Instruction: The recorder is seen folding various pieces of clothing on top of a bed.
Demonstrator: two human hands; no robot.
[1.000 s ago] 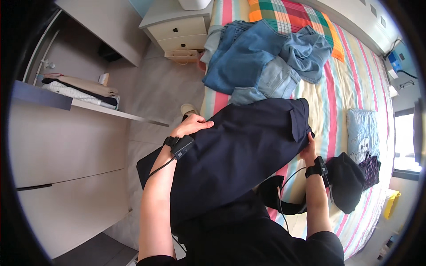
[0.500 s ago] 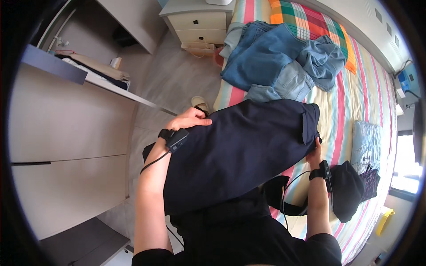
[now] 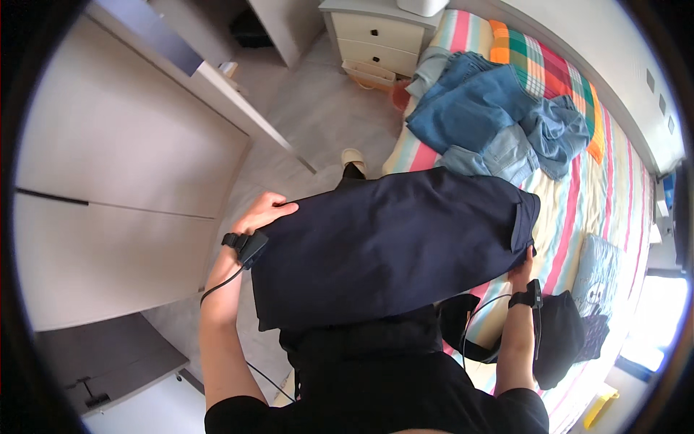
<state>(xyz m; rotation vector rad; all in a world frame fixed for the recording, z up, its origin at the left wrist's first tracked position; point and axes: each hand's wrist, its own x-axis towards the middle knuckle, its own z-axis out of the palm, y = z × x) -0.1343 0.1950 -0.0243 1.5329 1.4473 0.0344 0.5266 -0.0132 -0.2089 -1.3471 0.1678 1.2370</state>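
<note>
Head view: denim clothes [image 3: 470, 101] cover part of the bed [image 3: 571, 206], a nightstand [image 3: 379, 30] beside it. Your left hand [image 3: 264, 212] and right hand [image 3: 522, 270] grip a navy garment [image 3: 390, 246] lengthwise across the bed's edge, flapped end pointing right, over the bed.

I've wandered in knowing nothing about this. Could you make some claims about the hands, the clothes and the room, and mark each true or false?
1. The left hand and the right hand both hold the dark navy garment. True.
2. Both wrists are bare. False: black devices are strapped to both.
3. A plaid pillow lies on the striped bed, next to the denim clothes. True.
4. The denim clothes are on the floor. False: they lie on the bed.
5. A pale shoe shows beyond the garment's far edge. True.
6. The pale cabinet stands on the person's right. False: the pale cabinet is on the left.
</note>
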